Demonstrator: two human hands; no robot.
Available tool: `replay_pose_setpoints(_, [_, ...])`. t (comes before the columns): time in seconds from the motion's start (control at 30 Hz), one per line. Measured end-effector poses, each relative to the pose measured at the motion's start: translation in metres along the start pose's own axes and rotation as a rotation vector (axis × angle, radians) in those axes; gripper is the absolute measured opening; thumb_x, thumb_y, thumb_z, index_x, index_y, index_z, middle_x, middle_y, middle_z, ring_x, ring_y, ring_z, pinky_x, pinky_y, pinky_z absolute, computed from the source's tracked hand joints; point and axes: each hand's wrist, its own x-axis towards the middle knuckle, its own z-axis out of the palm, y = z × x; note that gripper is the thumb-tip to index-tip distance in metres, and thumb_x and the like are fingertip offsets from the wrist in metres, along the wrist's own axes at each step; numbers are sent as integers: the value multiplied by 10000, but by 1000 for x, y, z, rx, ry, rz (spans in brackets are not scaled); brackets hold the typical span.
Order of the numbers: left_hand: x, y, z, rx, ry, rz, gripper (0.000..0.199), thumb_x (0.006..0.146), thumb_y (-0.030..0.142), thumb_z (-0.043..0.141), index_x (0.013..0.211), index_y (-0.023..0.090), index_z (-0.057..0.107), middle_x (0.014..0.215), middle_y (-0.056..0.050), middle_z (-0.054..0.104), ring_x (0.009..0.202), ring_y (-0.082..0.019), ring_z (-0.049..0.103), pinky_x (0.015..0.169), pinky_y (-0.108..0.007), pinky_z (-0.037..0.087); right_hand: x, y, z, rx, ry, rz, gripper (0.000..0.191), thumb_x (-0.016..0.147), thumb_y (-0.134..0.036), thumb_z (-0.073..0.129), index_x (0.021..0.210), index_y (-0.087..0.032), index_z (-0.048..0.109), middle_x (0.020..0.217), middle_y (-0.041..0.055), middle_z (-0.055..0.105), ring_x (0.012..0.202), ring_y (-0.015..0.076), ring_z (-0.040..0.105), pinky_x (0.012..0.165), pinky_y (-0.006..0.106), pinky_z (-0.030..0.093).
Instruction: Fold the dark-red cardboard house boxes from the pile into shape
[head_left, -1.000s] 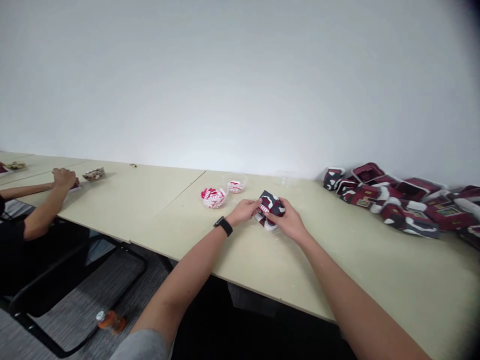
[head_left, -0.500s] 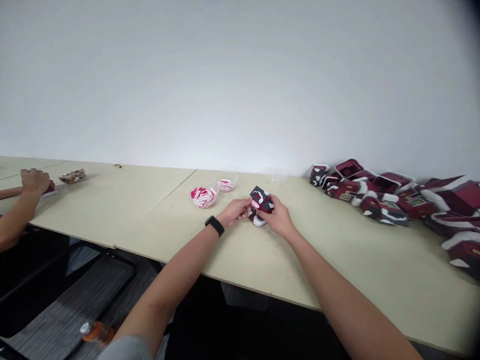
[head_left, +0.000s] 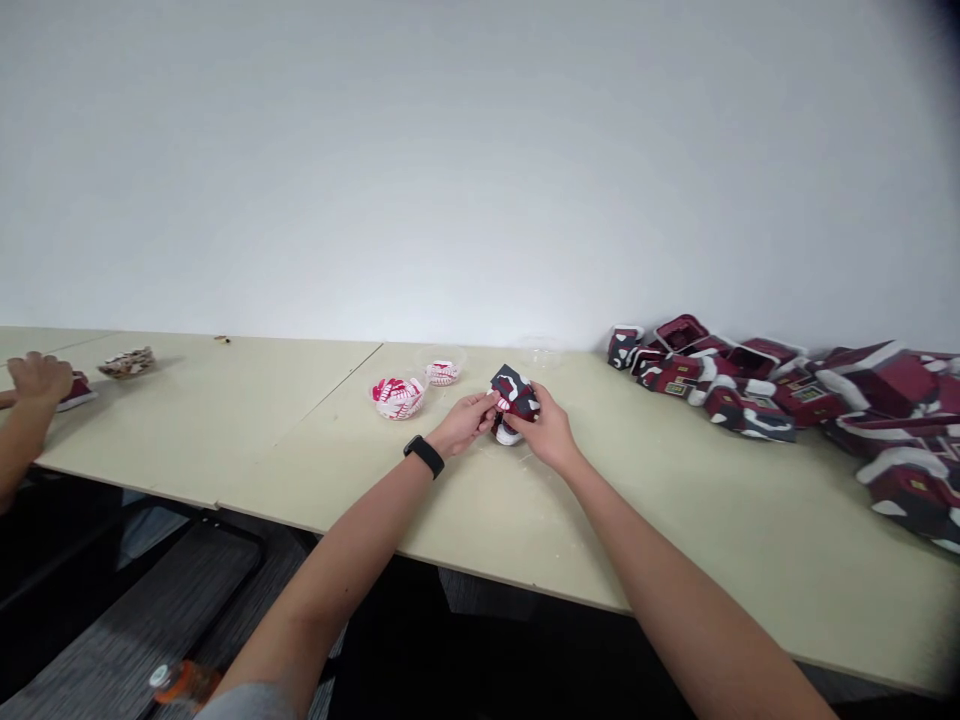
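Over the table, my right hand (head_left: 550, 428) grips a small boxy piece (head_left: 513, 384) in dark red, black and white, thumb in front and fingers behind its right side. At the piece's left edge my left hand (head_left: 469, 422) is closed in a pinch, fingertips against a small red-and-white striped part (head_left: 503, 403). The rounded white lower part (head_left: 508, 436) of the boxy piece points down toward the tabletop. Left of my hands stands a clear bowl (head_left: 398, 396) full of red-and-white striped pieces. Behind it is a second clear bowl (head_left: 442, 370) with fewer such pieces.
Many similar dark red, black and white pieces (head_left: 742, 385) lie heaped along the right side against the wall. A clear container (head_left: 541, 351) stands at the back. At far left, another person's hand (head_left: 41, 378) is by a red-and-white item (head_left: 77, 390). An orange bottle (head_left: 184, 683) is below.
The view has shifted slightly, moving most things a little left. My left fingertips now sit closer against the striped part, and the boxy piece is turned slightly. The other person's hand has moved left.
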Motion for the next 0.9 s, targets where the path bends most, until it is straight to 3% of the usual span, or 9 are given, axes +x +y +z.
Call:
replay_pose_setpoints(0.17, [0,0,0,-12,13,-3,563,811,671,718,684,198,441,611,64,387,485,-50,288,465,-247,158,0,0,2,-13,15,-12,757,742,-396,757,1434,-173,551,1194,111,760,979,267,708,933,434,560])
replay_pose_setpoints(0.37, [-1,-4,5,-2,13,-51,531,857,688,672,789,170,574,631,41,491,430,-56,353,429,-253,134,-6,-8,1,-92,54,-68,686,804,-376,702,1435,-160,547,1153,129,768,944,272,720,867,410,566])
replay_pose_setpoints(0.6, [-3,1,8,-133,-41,-6,537,799,587,807,686,163,497,604,71,397,470,-27,305,461,-211,192,-6,-8,3,-63,55,-95,688,807,-406,727,1429,-172,551,1142,119,774,924,262,722,862,400,577])
replay_pose_setpoints(0.9, [-7,15,0,-224,-62,-7,462,882,576,743,818,159,556,646,75,357,472,-37,278,430,-192,165,12,8,-13,-93,244,-11,730,750,-411,761,1408,-157,570,1200,154,761,1014,311,727,959,475,565])
